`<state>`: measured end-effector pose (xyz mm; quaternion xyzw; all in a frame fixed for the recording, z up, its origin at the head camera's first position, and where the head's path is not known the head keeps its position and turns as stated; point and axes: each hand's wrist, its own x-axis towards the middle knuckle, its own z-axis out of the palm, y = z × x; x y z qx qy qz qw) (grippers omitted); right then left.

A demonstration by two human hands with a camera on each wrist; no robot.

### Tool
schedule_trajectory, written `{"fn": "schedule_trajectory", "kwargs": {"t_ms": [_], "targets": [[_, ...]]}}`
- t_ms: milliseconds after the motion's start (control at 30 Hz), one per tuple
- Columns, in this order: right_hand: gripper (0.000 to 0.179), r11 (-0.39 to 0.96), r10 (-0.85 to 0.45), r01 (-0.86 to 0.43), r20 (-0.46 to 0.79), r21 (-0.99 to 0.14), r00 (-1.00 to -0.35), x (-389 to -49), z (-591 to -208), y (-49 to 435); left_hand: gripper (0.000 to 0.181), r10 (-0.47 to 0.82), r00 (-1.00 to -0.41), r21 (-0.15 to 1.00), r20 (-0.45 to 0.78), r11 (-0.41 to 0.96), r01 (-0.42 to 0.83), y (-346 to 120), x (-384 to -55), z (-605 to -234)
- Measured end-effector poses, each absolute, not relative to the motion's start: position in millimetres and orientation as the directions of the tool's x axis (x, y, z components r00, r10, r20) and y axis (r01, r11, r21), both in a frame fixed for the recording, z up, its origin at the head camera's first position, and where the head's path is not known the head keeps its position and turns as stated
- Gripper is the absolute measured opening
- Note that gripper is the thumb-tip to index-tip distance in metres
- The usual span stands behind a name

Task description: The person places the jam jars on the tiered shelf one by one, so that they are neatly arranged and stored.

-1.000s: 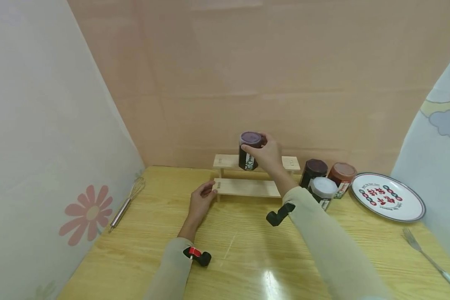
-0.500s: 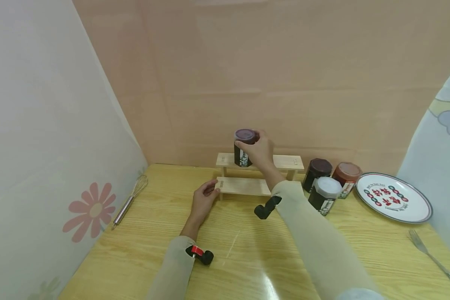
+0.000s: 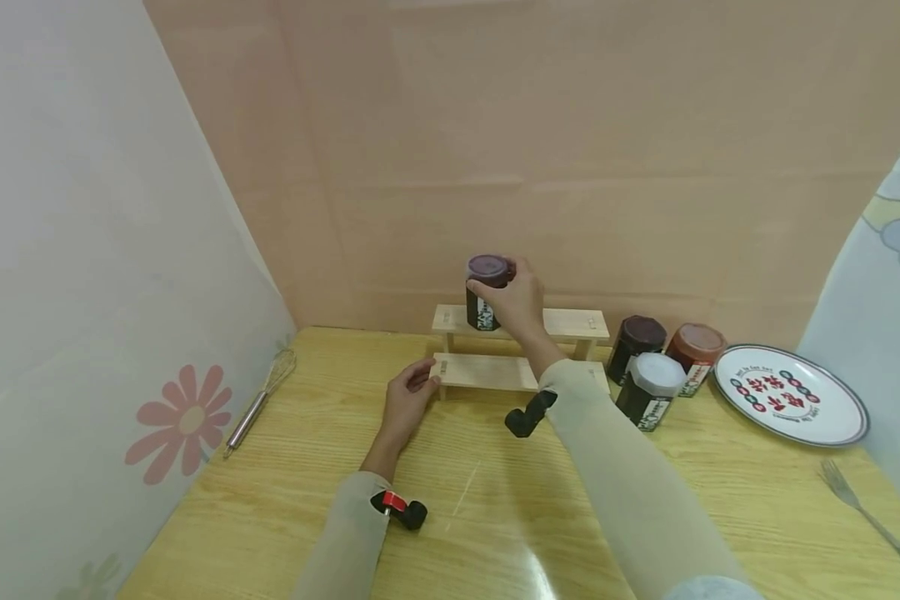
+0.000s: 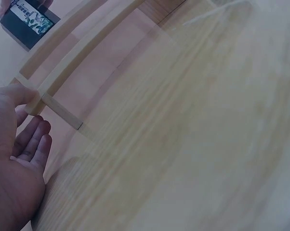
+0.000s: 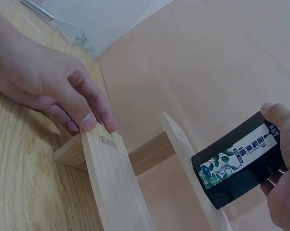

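My right hand [image 3: 520, 302] grips a dark jar with a purple lid [image 3: 487, 292] near its top, thumb on one side and fingers on the other. The jar is upright, its base right at the upper step of a two-step wooden rack [image 3: 487, 372], toward the left end. A label with leaves and berries shows on the jar [image 5: 236, 159] in the right wrist view. My left hand [image 3: 407, 402] pinches the left end of the rack's lower step, thumb on top in the left wrist view, with the other fingers loosely bent below the board.
Right of the rack stand a dark-lidded jar [image 3: 636, 346], a white-lidded jar [image 3: 651, 390] and a red-brown jar [image 3: 696, 354]. Beyond them lie a white plate [image 3: 791, 429] with red lettering and a fork [image 3: 862, 512]. A whisk [image 3: 258, 407] lies at the left, and a wall stands behind.
My right hand has carried the jar a little to the left along the upper step. The left hand keeps its hold on the lower step. The head view has shifted slightly.
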<state>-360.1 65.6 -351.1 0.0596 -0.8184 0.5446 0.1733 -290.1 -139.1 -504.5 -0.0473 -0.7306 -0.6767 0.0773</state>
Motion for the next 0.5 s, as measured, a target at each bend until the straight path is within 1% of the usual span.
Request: {"fn": "schedule_trajectory", "kwargs": {"t_ms": [200, 333, 500], "targets": [[0.075, 0.405, 0.057, -0.304, 0.356, -0.862, -0.933, -360, -354, 66, 0.040, -0.048, -0.985, 0.982, 0.168, 0.100, 0.162, -141, -290, -506], [0.079, 0.393, 0.018, -0.293, 0.326, -0.872, -0.945, -357, -352, 74, 0.039, -0.045, -0.985, 0.981, 0.169, 0.101, 0.164, -138, -290, -507], [0.088, 0.380, -0.014, -0.266, 0.282, -0.886, -0.959, -351, -342, 94, 0.039, -0.036, -0.983, 0.980, 0.178, 0.091, 0.175, -135, -294, -508]]}}
